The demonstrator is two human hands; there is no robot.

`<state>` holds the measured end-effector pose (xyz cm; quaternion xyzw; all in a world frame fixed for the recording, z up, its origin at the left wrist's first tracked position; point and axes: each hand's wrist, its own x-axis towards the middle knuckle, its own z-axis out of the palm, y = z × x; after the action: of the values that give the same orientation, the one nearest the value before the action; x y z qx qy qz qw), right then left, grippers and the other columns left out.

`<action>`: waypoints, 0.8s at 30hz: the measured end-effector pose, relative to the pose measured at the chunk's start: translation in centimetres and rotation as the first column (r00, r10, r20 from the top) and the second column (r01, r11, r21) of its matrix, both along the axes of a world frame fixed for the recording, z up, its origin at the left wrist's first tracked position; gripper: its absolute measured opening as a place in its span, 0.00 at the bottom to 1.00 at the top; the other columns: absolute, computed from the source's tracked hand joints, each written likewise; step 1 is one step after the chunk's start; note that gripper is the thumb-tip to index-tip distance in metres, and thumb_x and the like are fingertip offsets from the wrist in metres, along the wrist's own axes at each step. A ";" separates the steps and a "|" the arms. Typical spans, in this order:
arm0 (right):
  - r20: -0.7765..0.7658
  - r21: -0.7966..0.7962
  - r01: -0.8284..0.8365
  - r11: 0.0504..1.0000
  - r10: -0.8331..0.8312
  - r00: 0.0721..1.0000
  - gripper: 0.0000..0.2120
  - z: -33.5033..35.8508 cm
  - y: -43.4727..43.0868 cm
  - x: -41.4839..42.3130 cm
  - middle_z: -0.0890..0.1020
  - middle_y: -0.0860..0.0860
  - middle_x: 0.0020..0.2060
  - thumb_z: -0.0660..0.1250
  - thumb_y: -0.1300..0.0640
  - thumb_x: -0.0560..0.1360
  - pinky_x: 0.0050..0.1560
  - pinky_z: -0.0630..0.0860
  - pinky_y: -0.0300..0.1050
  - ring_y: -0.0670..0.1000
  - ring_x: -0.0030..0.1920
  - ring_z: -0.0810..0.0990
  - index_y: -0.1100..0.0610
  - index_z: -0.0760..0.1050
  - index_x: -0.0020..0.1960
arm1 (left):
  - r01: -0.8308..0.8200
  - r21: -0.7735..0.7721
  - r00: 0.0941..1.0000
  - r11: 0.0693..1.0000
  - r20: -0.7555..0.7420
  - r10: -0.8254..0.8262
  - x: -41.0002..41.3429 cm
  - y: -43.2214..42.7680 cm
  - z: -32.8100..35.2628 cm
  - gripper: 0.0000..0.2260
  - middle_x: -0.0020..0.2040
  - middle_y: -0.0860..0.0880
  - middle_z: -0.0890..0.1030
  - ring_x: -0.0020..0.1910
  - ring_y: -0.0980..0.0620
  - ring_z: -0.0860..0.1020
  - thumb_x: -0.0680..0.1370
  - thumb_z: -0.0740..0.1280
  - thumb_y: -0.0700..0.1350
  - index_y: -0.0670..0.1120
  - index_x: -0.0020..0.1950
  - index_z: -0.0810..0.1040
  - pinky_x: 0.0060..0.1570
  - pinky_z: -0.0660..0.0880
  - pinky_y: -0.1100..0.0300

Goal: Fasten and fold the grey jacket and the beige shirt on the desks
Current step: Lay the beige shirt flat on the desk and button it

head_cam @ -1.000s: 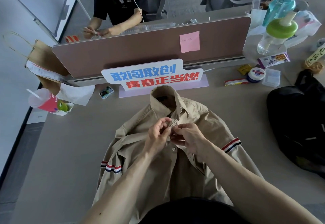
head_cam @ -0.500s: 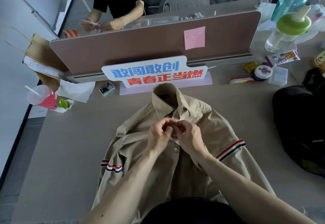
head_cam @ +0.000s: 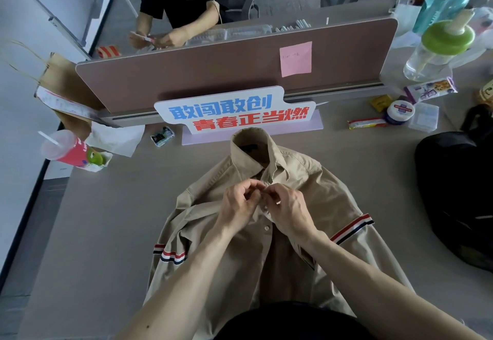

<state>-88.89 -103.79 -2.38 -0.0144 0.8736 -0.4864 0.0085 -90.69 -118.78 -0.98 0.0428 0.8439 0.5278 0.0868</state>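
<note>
The beige shirt (head_cam: 314,184) lies front up on the desk (head_cam: 93,233), collar pointing away from me, with red, white and blue stripes on both sleeves. My left hand (head_cam: 240,200) and my right hand (head_cam: 288,206) meet at the placket just below the collar. Both pinch the shirt's front edges at a button near the top. One white button (head_cam: 266,228) shows lower on the placket, and the front below it hangs apart. No grey jacket is in view.
A sign with blue and red characters (head_cam: 234,115) stands behind the collar, before a brown divider (head_cam: 213,72). A pink cup (head_cam: 66,150) sits far left, a black bag (head_cam: 458,190) at right, bottles and small packets at back right. A person sits beyond the divider.
Both hands have closed in tighter on the top of the placket, and the camera view has shifted slightly; the shirt has stayed where it lay.
</note>
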 end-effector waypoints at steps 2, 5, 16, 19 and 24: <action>-0.008 0.011 0.010 1.000 -0.010 1.000 0.07 -0.4 -0.1 0.3 0.84 0.50 0.40 0.66 0.54 0.77 0.41 0.79 0.47 0.48 0.37 0.82 0.57 0.80 0.47 | 0.000 -0.002 1.000 1.000 0.003 0.000 0.1 0.2 0.2 0.08 0.43 0.53 0.86 0.42 0.58 0.84 0.76 0.66 0.41 0.47 0.52 0.83 0.44 0.81 0.59; -0.009 -0.002 0.073 0.997 -0.073 0.997 0.05 -0.3 -0.2 0.3 0.84 0.50 0.36 0.68 0.57 0.76 0.39 0.79 0.47 0.48 0.36 0.82 0.58 0.80 0.46 | -0.027 0.040 0.998 0.999 0.056 0.025 0.5 0.5 0.1 0.10 0.42 0.51 0.86 0.40 0.52 0.84 0.73 0.66 0.39 0.48 0.52 0.83 0.43 0.82 0.55; 0.711 -0.601 0.429 0.674 0.206 0.673 0.06 1.3 1.3 -2.3 0.82 0.58 0.36 0.65 0.64 0.79 0.43 0.80 0.50 0.56 0.38 0.81 0.66 0.79 0.46 | -0.115 0.246 0.975 0.962 0.215 0.061 0.4 0.2 -0.7 0.09 0.48 0.46 0.86 0.50 0.45 0.84 0.77 0.69 0.39 0.50 0.53 0.83 0.56 0.80 0.47; 0.750 -0.570 0.435 0.698 0.225 0.622 0.08 1.1 1.4 -2.9 0.81 0.57 0.36 0.63 0.65 0.80 0.42 0.79 0.49 0.55 0.39 0.79 0.65 0.79 0.46 | -0.079 0.252 0.971 0.964 0.240 0.017 0.2 0.1 -0.6 0.09 0.47 0.46 0.85 0.49 0.46 0.84 0.76 0.70 0.39 0.50 0.54 0.83 0.54 0.80 0.50; 0.732 -0.516 0.414 0.750 0.135 0.668 0.08 1.1 0.4 -3.2 0.80 0.60 0.36 0.62 0.66 0.80 0.36 0.79 0.50 0.56 0.36 0.79 0.68 0.77 0.46 | -0.246 0.268 0.914 0.932 0.383 0.131 -0.3 1.2 -0.3 0.12 0.42 0.47 0.84 0.42 0.50 0.83 0.77 0.64 0.31 0.45 0.51 0.82 0.44 0.81 0.58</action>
<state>-92.14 -103.40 -1.29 0.2512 0.5694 -0.7185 0.3105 -91.00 -117.53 -1.26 -0.1235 0.7201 0.6586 0.1798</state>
